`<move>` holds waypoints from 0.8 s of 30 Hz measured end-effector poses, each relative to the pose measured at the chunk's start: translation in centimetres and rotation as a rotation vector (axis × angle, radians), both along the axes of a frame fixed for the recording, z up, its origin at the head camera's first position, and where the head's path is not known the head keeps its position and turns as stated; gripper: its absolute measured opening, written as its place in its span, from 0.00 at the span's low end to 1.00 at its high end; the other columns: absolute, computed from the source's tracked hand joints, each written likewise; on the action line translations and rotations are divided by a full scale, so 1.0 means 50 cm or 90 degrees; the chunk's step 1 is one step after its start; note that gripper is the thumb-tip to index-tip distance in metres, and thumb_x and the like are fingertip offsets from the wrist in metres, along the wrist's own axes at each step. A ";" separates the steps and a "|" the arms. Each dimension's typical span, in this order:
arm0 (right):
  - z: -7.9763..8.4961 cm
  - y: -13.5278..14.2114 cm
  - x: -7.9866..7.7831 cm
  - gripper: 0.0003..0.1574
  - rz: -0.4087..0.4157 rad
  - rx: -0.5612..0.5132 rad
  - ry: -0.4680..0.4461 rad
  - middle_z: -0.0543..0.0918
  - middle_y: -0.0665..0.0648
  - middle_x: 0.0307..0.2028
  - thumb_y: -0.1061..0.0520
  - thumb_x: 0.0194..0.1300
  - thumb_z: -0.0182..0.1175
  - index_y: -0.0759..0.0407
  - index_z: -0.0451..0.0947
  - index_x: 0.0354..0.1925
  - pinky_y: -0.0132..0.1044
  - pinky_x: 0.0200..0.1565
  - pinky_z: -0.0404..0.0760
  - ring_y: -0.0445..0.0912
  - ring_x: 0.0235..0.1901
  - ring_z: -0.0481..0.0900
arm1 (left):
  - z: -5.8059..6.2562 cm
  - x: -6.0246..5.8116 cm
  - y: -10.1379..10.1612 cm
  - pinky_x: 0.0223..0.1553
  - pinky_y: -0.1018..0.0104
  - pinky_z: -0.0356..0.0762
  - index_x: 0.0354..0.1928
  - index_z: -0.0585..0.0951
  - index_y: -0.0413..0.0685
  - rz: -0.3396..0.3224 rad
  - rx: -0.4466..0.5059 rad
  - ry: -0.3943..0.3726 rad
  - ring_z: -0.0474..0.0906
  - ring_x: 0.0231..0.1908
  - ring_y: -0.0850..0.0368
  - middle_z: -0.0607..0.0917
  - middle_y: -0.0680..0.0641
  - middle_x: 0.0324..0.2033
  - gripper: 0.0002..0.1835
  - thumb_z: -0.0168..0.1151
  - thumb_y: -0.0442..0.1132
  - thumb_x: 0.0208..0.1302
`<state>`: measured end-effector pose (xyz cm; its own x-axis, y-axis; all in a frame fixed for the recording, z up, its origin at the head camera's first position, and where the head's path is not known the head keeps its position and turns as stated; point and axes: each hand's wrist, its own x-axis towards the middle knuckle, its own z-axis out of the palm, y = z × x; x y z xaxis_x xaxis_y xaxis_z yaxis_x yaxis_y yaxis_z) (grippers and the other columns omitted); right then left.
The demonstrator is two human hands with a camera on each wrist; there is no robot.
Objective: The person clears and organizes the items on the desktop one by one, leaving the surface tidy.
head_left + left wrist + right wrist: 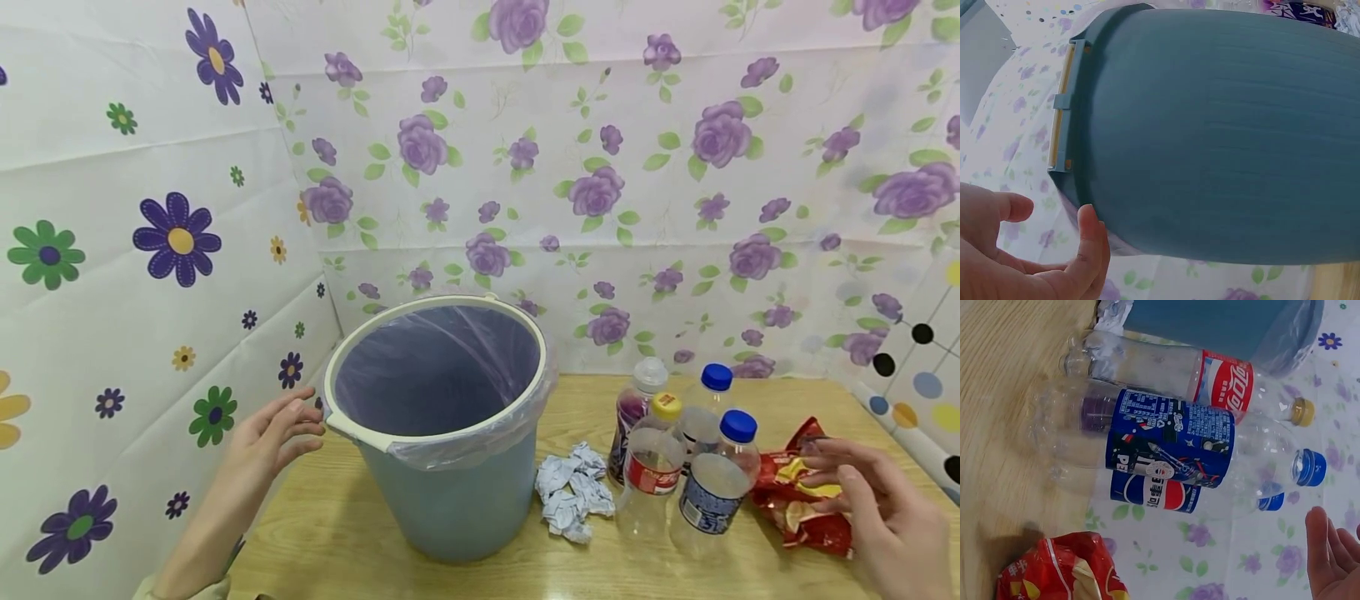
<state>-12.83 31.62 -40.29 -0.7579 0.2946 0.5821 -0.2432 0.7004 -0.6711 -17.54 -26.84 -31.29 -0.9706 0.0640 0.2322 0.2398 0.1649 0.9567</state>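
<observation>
A blue-grey trash bin (461,508) with a cream rim and a clear plastic liner (442,454) stands upright on the table. My left hand (273,442) is at the left side of its rim, fingers loosely bent and holding nothing; whether the fingertips touch the bin I cannot tell. Over at the right, my right hand (885,508) hovers by a crumpled red snack bag (798,492), its fingers relaxed and no object in them. In the right wrist view, the fingers (1319,547) appear apart from the bag.
Right of the bin lies crumpled paper (573,492). Several plastic bottles stand close together: a yellow-capped Coca-Cola bottle (651,475), two blue-capped Pepsi bottles (716,492) and a purple-labelled bottle (630,412). Flower-patterned sheets (465,167) rise behind the wooden table (322,533) and along its left.
</observation>
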 end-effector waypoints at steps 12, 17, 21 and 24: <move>0.029 -0.071 0.014 0.15 0.001 0.106 0.106 0.69 0.21 0.41 0.67 0.64 0.58 0.64 0.78 0.50 0.08 0.28 0.71 0.12 0.35 0.67 | 0.005 -0.022 0.008 0.49 0.79 0.79 0.69 0.54 0.25 -0.031 0.049 -0.055 0.79 0.44 0.71 0.80 0.62 0.46 0.33 0.51 0.41 0.74; 0.032 -0.091 0.014 0.19 0.080 0.162 0.151 0.74 0.28 0.42 0.74 0.55 0.63 0.63 0.80 0.46 0.12 0.27 0.74 0.14 0.34 0.70 | 0.006 -0.027 0.010 0.53 0.78 0.78 0.71 0.52 0.26 -0.030 0.045 -0.060 0.78 0.49 0.72 0.75 0.59 0.55 0.34 0.51 0.42 0.74; 0.035 -0.105 0.013 0.25 0.127 0.205 0.162 0.79 0.39 0.40 0.78 0.47 0.66 0.60 0.81 0.44 0.12 0.31 0.75 0.19 0.33 0.72 | 0.009 -0.028 0.013 0.53 0.78 0.78 0.71 0.51 0.27 -0.020 0.045 -0.073 0.78 0.48 0.72 0.71 0.50 0.59 0.35 0.50 0.43 0.74; 0.033 -0.115 0.011 0.27 0.160 0.217 0.167 0.82 0.47 0.38 0.77 0.46 0.67 0.58 0.80 0.44 0.12 0.29 0.73 0.23 0.29 0.72 | 0.014 -0.027 0.017 0.53 0.78 0.78 0.71 0.50 0.27 -0.010 0.045 -0.086 0.78 0.47 0.72 0.73 0.52 0.56 0.36 0.51 0.44 0.74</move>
<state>-12.26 25.88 -38.65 -0.5960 -0.1188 0.7941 -0.5624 0.7676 -0.3073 -18.89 -26.00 -30.58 -0.9922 0.0675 0.1046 0.1107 0.0938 0.9894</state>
